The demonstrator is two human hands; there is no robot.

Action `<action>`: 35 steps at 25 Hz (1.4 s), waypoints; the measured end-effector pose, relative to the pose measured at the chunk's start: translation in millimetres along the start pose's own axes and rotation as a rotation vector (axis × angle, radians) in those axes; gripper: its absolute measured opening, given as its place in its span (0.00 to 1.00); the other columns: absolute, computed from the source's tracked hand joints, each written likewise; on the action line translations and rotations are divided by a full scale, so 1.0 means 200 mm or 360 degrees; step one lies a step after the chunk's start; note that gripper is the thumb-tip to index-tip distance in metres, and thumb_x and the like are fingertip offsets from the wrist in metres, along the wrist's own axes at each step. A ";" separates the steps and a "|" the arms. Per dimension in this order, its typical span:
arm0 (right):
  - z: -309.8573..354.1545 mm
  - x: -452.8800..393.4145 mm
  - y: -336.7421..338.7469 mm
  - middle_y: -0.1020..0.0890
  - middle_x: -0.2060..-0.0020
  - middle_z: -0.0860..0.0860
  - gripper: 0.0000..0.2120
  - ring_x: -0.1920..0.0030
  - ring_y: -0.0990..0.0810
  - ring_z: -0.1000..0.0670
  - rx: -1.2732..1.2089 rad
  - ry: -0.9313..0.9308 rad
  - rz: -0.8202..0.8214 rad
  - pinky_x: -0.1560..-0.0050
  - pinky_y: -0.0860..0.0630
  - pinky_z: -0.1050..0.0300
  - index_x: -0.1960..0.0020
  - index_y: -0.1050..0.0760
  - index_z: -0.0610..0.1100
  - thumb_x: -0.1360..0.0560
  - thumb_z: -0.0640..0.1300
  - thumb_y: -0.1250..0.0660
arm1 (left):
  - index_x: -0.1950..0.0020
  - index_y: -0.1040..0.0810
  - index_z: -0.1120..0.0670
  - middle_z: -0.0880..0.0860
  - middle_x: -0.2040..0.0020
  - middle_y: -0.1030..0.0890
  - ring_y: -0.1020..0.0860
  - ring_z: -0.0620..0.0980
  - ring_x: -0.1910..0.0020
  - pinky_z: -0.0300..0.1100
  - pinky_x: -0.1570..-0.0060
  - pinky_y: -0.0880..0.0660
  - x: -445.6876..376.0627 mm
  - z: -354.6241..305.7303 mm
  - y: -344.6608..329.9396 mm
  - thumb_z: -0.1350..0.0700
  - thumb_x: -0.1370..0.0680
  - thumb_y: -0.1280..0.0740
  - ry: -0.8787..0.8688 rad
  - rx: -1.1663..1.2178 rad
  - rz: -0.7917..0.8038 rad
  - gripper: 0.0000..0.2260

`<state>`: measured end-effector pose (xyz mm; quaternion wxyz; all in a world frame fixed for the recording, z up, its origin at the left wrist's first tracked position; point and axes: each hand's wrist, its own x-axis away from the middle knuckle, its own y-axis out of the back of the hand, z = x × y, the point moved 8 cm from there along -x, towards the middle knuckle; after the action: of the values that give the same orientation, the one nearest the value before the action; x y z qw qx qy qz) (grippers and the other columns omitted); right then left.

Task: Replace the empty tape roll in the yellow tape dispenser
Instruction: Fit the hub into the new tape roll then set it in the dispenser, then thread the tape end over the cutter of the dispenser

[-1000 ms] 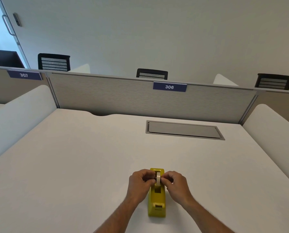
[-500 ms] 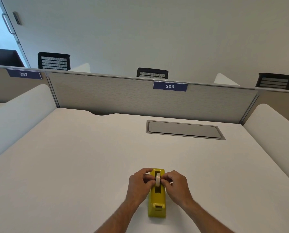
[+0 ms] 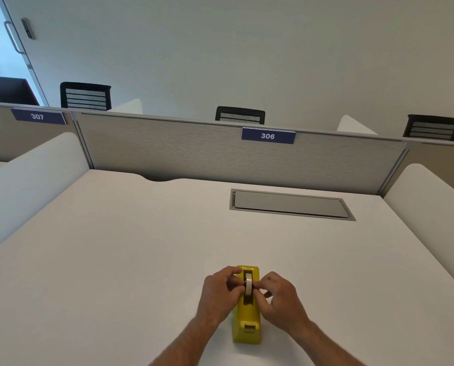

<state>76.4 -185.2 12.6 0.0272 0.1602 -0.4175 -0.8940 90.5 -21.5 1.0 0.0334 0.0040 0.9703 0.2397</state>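
The white table filled the view, bare but for a grey hatch at 1 o'clock from the work, well apart from it. The yellow dispenser sat near the table's close edge, its long axis running 12 to 6, cutter end toward the person at 6 and roll slot toward 12.

The roll stood on edge in that slot, its flat faces turned to 9 and 3, so its hub axis crossed the dispenser's length. That crossing looked like the relation the next move depended on: judged from this, the roll had to travel straight up or down along the slot, not sideways.

The left hand came in from 9 and the right hand from 3, equally near, each curled with fingertips pinching a face of the roll or its hub. Whether the roll was fully seated or partly raised could not be told; the fingers hid the hub.
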 end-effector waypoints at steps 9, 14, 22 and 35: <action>-0.02 -0.11 0.04 0.19 0.57 0.60 0.08 0.57 0.20 0.57 -0.0329 -0.0084 -0.0092 0.64 0.27 0.73 0.51 0.16 0.52 0.28 0.41 0.25 | 0.44 0.18 0.49 0.43 0.59 0.15 0.17 0.40 0.58 0.31 0.53 0.20 -0.01 0.00 0.01 0.61 0.30 0.24 -0.0029 0.0051 -0.0038 0.16; -0.01 -0.14 0.00 0.17 0.52 0.60 0.10 0.54 0.19 0.57 -0.0267 0.0013 0.0113 0.54 0.23 0.66 0.46 0.16 0.52 0.26 0.44 0.28 | 0.42 0.19 0.47 0.43 0.49 0.21 0.20 0.43 0.53 0.31 0.59 0.22 -0.02 -0.02 -0.01 0.51 0.29 0.25 -0.0066 0.0013 0.0086 0.15; 0.07 -0.14 0.02 0.15 0.62 0.58 0.08 0.59 0.23 0.55 -0.0103 0.0178 0.0241 0.55 0.23 0.58 0.52 0.18 0.54 0.30 0.49 0.33 | 0.40 0.19 0.41 0.41 0.41 0.32 0.26 0.45 0.46 0.33 0.56 0.24 -0.05 0.04 -0.07 0.45 0.33 0.22 0.0022 -0.0130 0.0275 0.22; 0.00 -0.19 0.00 0.14 0.61 0.56 0.05 0.58 0.19 0.57 -0.0245 0.0017 0.0283 0.58 0.21 0.62 0.54 0.14 0.52 0.28 0.46 0.28 | 0.48 0.22 0.35 0.40 0.40 0.32 0.26 0.45 0.45 0.29 0.59 0.27 -0.06 0.06 -0.08 0.46 0.40 0.18 0.0065 -0.0156 0.0320 0.24</action>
<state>112.1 -178.4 23.6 0.1209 0.1248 -0.3599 -0.9167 103.6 -29.6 -15.6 -0.0105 0.0948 0.9526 0.2889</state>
